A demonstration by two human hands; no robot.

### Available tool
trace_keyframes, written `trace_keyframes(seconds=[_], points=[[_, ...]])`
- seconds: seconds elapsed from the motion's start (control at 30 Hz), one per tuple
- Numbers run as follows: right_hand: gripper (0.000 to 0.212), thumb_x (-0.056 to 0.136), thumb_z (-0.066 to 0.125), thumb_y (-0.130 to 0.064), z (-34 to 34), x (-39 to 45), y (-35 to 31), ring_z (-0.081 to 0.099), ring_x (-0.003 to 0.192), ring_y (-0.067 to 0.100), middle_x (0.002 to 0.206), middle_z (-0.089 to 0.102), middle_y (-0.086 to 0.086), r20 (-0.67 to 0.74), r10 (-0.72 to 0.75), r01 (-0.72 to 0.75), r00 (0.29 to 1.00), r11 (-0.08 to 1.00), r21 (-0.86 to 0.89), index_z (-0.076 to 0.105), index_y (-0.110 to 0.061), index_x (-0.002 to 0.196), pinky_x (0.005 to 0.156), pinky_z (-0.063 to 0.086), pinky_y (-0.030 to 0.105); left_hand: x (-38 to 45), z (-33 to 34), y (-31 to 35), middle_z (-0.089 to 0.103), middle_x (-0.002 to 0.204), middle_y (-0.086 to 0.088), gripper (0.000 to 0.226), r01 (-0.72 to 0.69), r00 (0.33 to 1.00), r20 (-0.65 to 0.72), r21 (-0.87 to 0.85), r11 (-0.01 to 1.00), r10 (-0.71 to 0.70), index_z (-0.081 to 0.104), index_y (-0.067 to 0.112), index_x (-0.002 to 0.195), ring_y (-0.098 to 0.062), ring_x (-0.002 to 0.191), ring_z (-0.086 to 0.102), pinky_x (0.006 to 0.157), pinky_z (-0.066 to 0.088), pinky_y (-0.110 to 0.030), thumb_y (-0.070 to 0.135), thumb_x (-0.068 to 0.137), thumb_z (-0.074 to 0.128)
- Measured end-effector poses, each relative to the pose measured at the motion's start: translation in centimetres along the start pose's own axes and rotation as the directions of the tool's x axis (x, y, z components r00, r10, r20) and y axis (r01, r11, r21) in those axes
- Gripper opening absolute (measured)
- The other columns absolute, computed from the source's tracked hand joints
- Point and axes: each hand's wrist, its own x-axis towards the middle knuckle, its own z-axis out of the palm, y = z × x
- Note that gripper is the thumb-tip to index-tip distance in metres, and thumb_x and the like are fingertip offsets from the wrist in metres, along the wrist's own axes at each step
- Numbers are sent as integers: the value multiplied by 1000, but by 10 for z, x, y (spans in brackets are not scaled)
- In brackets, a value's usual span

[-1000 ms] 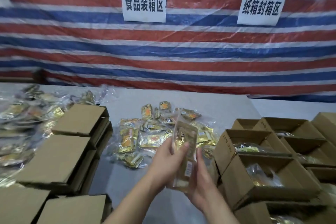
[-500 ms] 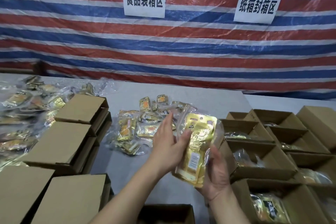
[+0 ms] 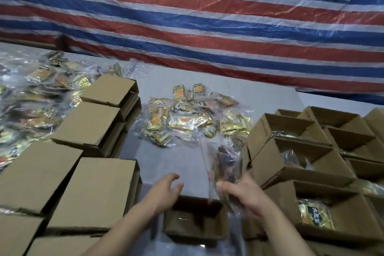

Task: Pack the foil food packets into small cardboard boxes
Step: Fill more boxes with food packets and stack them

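Note:
My right hand (image 3: 243,195) grips a clear bag of foil food packets (image 3: 227,164), blurred by motion, just above the right rim of a small open cardboard box (image 3: 195,233) near the table's front edge. The box looks empty inside. My left hand (image 3: 166,189) hovers with loosely spread fingers over the box's left rim and holds nothing. A loose pile of gold foil packets (image 3: 191,116) lies on the grey table further back.
Closed cardboard boxes (image 3: 91,122) are stacked at the left, with more bagged packets (image 3: 31,93) behind them. Open boxes (image 3: 301,156), some holding packets, crowd the right side. A striped tarp (image 3: 207,27) with paper signs hangs behind the table.
My left hand has let go of the bag. My right hand has lowered the bag towards the open box in front of me. The view has tilted downward.

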Motion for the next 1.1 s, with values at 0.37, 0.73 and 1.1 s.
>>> trace_keyframes(seconds=[0.37, 0.73, 1.1], points=[[35, 76, 71, -23, 35, 22, 67, 59, 86, 1, 95, 66, -10, 406, 283, 57, 869, 758, -649, 64, -17, 109, 82, 50, 24, 10, 38, -55, 66, 93, 5, 32, 56, 998, -9, -361, 931, -64, 63, 17, 92, -9, 94, 59, 81, 39, -20, 33, 104, 39], [59, 83, 68, -40, 63, 51, 132, 55, 123, 21, 135, 58, 1, 226, 482, 4, 846, 419, -908, 49, -22, 136, 102, 43, 26, 9, 64, -56, 61, 73, 9, 36, 53, 995, -61, -356, 933, -79, 56, 25, 75, 1, 74, 56, 69, 41, -20, 45, 101, 40], [43, 105, 32, -40, 80, 45, 118, 53, 124, 19, 140, 57, 10, 189, 521, -108, 832, 487, -867, 62, -19, 126, 108, 36, 31, 12, 66, -55, 62, 72, 6, 37, 28, 992, -102, -374, 927, -71, 57, 21, 76, -3, 74, 57, 73, 43, -23, 43, 101, 42]])
